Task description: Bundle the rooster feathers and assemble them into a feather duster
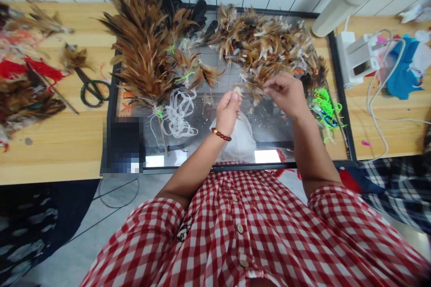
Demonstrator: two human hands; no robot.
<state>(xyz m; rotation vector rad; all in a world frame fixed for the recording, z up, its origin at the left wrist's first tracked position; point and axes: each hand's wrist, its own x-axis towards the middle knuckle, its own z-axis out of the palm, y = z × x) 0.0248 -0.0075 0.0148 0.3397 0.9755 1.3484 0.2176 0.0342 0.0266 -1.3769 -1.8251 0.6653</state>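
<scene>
My left hand (228, 111), a beaded bracelet on its wrist, is closed in a pinch over the glossy dark board. A small pale tuft of feathers (239, 91) pokes out above its thumb. To the right, my right hand (285, 94) has its fingertips pressed together at the near edge of a pile of loose brown and white feathers (269, 40). What those fingertips hold, if anything, is too small to make out. Between the hands and a large brown feather bundle (144, 49) on a stick lie small feather bunches (205, 74) tied with green string.
White ribbon (180, 114) lies coiled left of my left hand. Green string (325, 103) and blue-handled snips (328, 117) are at the right. Black scissors (92, 92) rest left of the board. A tall bottle (348, 0) and a white charger (358, 60) with cable stand right.
</scene>
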